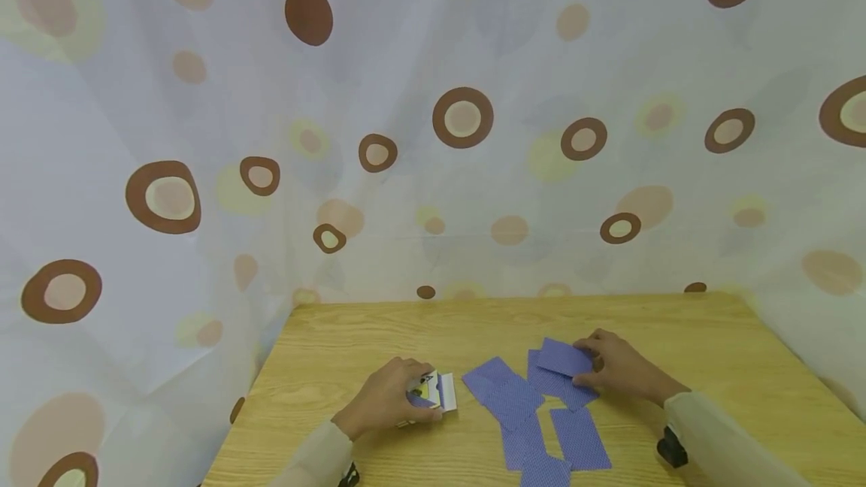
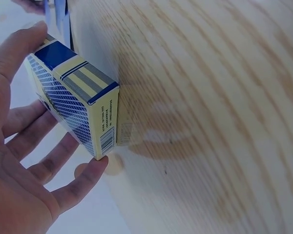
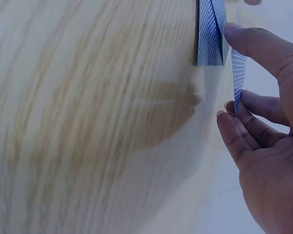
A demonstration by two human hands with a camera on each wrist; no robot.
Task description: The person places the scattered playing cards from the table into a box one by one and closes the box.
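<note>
Left hand point(image 1: 389, 400): grip clamped round the card box point(image 2: 73, 97) on the bench point(image 1: 406, 329) | Right hand point(image 1: 621, 367): grip pinches a blue-backed card point(image 1: 563, 358), tilted over the loose cards point(image 1: 514, 403) | Loose cards: spread, partly overlapping, right of the card box

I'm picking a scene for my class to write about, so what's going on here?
A person's left hand grips a small card box with its white flap open. The right hand pinches a blue card between thumb and fingers. The other cards lie spread out, some overlapping, on the wooden table, outside the box.
</note>
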